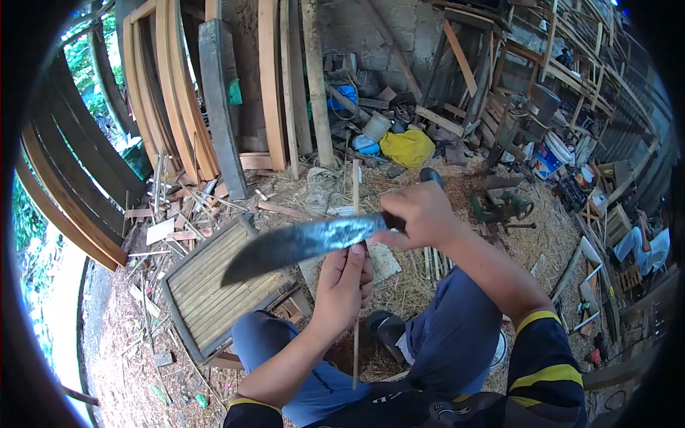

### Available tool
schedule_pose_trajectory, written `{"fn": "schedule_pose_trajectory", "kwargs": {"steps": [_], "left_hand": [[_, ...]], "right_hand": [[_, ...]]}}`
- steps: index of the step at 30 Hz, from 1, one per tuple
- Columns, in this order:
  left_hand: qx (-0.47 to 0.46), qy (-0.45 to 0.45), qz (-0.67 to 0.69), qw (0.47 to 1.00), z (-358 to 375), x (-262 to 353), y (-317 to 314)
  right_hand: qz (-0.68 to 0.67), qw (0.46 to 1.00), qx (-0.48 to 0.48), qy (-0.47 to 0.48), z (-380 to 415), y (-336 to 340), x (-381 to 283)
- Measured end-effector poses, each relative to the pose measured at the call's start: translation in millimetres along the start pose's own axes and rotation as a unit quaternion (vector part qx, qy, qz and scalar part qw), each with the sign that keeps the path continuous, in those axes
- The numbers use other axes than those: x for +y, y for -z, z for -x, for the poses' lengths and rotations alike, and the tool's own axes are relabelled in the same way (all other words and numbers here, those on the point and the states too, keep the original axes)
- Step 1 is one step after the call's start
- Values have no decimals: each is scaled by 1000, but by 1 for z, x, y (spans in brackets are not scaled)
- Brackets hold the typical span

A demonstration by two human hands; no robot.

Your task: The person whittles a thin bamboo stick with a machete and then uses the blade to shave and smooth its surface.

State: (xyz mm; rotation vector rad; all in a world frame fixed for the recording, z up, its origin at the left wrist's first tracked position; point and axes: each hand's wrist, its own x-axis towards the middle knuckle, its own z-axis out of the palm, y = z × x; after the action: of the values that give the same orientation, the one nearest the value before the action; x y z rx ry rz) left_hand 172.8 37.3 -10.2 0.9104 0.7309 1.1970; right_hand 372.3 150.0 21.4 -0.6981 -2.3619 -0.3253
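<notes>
My right hand (422, 214) is closed around the dark handle of a machete (296, 246). Its broad, stained blade points left and slightly down, with a bright reflection near the handle. Just below the blade, my left hand (341, 289) is wrapped around a thin bamboo strip (356, 357) held lengthwise in front of my body. The strip passes behind the blade, and its far end (356, 178) shows beyond it. Both hands are above my lap, the blade crossing the strip close to my left fingertips.
A bamboo-slat panel (228, 285) in a dark frame stands at my left. Wood shavings and offcuts cover the ground. Tall planks (171, 93) lean at the back left. A yellow cloth (407, 148) and a green metal vise-like tool (503, 207) lie ahead. A person (649, 250) sits at far right.
</notes>
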Motion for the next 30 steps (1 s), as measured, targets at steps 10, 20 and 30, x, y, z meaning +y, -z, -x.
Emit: {"fn": "schedule_pose_trajectory", "kwargs": {"steps": [10,20,30], "left_hand": [[-35,0,-7,999,7,-1,-6],[9,2,4,1000,6,7,-7],[-41,-9,-9,999,9,-1,0]], "right_hand": [[47,971,92,-214,3,3,57],[-30,999,32,-32,1,2,5],[-29,969,77,-235,3,0,53]]}}
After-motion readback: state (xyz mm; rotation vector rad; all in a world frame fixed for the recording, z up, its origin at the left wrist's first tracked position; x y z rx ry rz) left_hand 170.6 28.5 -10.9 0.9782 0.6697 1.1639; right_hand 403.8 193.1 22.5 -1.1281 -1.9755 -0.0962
